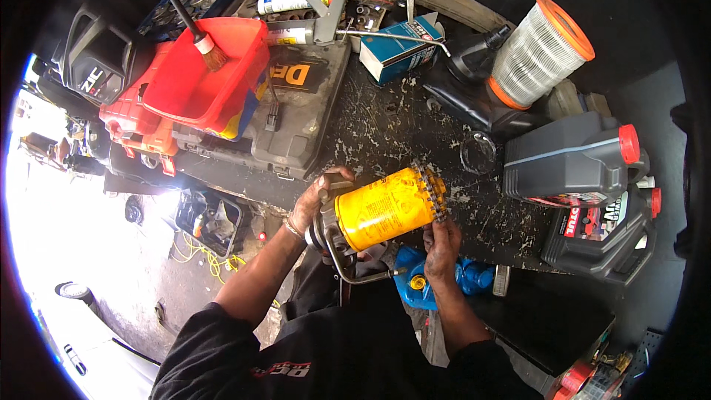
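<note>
Above the workbench (pixel 370 126) I hold a yellow cylindrical filter canister (pixel 381 210), lying nearly sideways with its right end a little higher. My left hand (pixel 309 204) is closed around the grey metal head at its left end. From that head a bent metal pipe (pixel 363 279) runs down and to the right. A dark chain (pixel 429 191) circles the canister's right end. My right hand (pixel 442 248) is closed at the chain's lower side, its fingertips partly hidden.
Left on the bench, a red tub (pixel 204 92) with a brush (pixel 211 52) stands by a grey tool case (pixel 304 115). A blue box (pixel 400 48) and a pleated air filter (pixel 537 55) lie farther back. Dark jugs (pixel 566 159) stand right; a blue jug (pixel 415 296) sits below.
</note>
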Demonstrator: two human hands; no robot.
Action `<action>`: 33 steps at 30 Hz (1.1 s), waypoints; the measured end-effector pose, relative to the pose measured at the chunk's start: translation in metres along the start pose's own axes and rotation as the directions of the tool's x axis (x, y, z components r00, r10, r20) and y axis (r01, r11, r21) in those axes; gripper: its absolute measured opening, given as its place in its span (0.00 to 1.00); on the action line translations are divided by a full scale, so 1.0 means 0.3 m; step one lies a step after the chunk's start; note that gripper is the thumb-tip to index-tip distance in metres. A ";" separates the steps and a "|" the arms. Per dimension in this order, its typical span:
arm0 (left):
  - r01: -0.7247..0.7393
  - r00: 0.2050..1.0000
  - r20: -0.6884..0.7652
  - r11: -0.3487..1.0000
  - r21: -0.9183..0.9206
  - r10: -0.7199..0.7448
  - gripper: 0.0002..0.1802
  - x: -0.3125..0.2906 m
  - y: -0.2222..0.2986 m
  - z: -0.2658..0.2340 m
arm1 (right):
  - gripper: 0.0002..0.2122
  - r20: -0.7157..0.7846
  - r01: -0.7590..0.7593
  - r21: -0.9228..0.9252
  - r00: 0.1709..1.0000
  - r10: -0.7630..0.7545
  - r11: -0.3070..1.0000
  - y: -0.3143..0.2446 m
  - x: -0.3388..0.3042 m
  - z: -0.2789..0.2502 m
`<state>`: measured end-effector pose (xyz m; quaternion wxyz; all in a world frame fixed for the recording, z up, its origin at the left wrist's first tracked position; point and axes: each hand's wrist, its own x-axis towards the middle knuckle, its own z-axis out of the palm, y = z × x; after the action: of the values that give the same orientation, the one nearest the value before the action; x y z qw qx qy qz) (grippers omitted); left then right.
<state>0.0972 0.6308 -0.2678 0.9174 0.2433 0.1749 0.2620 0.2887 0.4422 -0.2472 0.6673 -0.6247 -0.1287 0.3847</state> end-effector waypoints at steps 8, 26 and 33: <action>-0.018 0.999 -0.035 0.994 0.112 0.022 0.44 -0.047 0.013 0.066 | 0.16 0.060 0.028 0.006 0.998 -0.028 1.000 0.011 -0.005 -0.018; 0.329 0.939 -0.254 0.823 0.462 -0.233 0.33 -0.055 0.218 0.263 | 0.17 0.197 -0.044 0.040 0.980 0.035 0.998 -0.119 -0.037 -0.032; -0.139 0.988 0.150 0.621 0.772 0.035 0.25 -0.028 0.158 0.245 | 0.13 0.333 0.128 -0.260 0.942 -0.035 0.957 -0.201 -0.012 -0.066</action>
<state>0.1047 0.6351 -0.1803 0.7165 0.6399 0.2033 0.1893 0.3205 0.4299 -0.1935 0.5582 -0.6340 -0.3155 0.4324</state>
